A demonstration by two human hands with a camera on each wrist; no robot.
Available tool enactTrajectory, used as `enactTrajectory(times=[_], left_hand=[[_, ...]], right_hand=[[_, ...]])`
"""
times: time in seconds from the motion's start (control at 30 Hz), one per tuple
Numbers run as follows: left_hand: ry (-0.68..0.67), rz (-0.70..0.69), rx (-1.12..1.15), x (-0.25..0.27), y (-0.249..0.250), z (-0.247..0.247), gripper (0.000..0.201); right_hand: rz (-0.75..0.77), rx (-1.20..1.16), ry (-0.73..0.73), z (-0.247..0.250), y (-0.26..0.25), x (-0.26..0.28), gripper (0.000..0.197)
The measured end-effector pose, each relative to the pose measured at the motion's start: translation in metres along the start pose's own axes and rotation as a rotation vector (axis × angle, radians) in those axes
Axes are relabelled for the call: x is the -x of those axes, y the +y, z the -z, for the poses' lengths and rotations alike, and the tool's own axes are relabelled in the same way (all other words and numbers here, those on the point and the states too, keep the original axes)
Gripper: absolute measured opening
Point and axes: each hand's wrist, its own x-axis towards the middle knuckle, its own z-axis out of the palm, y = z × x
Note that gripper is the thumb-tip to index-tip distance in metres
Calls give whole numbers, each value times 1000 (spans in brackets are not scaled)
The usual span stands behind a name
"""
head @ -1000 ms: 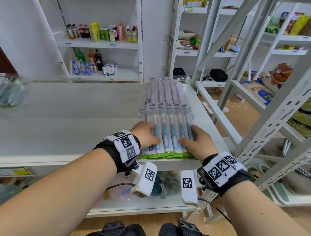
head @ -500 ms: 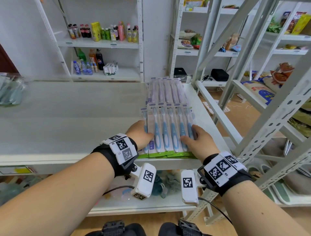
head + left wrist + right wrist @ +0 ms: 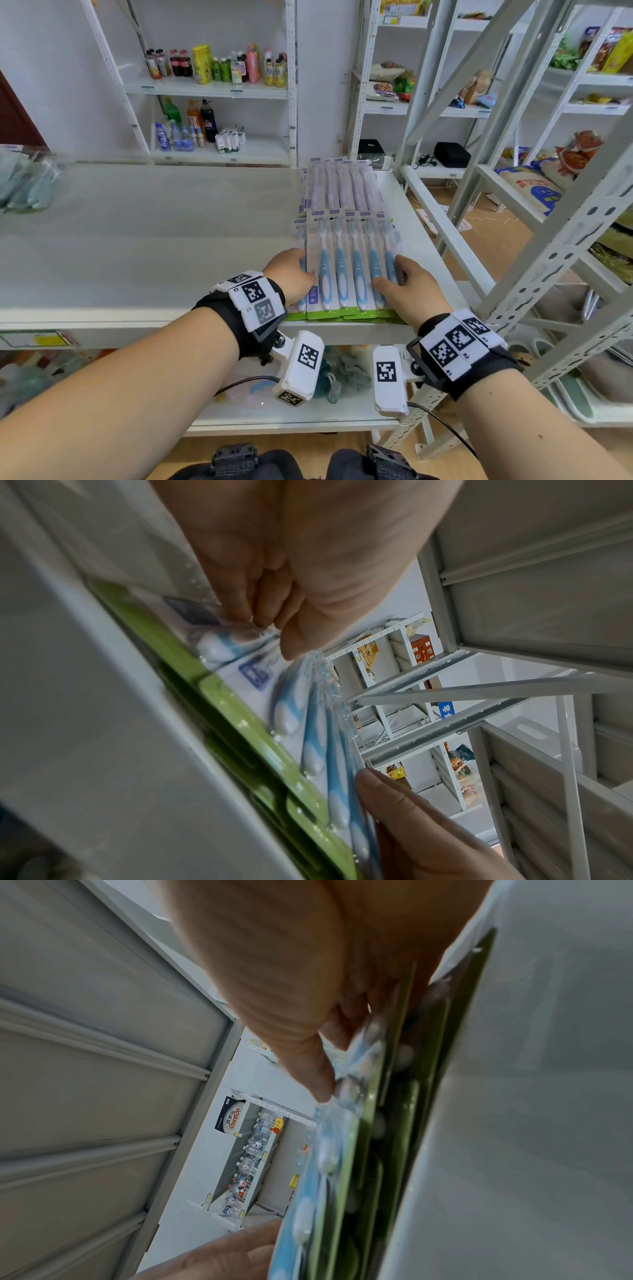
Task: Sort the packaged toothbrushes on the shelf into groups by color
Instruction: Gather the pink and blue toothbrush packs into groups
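A row of blue toothbrush packs [image 3: 346,267] lies on green-edged packs [image 3: 329,315] at the shelf's [image 3: 137,267] front right. Purple packs [image 3: 337,186] lie in a row behind them. My left hand [image 3: 298,269] is at the row's left edge. In the left wrist view its fingers [image 3: 260,615] and thumb pinch the edge of a blue pack [image 3: 294,712]. My right hand [image 3: 397,277] holds the row's right side. Its thumb [image 3: 322,1085] presses on top of the packs [image 3: 325,1150], and the curled fingers sit at their edge.
Slanted metal uprights [image 3: 548,260] stand close on the right. Clear bags [image 3: 24,185] lie at the shelf's far left. A lower shelf holds bath sponges [image 3: 349,373]. Bottles [image 3: 212,68] fill racks along the back wall.
My left hand has drawn back from on top of the blue packs to the row's left edge. The right hand has barely moved.
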Motion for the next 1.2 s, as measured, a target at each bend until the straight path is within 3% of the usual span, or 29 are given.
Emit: enactTrajectory(times=[0.53,0.7,0.83,1.03,1.2], left_hand=[[29,32,39,2,7,-2,23],[103,89,86,1,3,4,52],[154,103,161,8,-10,14,55],[235,116,226,29,-46,52,49],[305,132,220,61,-99,104,46]], right_hand=[[-25,10,-16,8,8,-5,43],[-76,-24,-14,14,-2,-8,62],[-47,-1,-26,10,-20,-10,67],[51,-6,-33,-27,-66,-7,65],[132,-64,-93,-91,-117,5,62]])
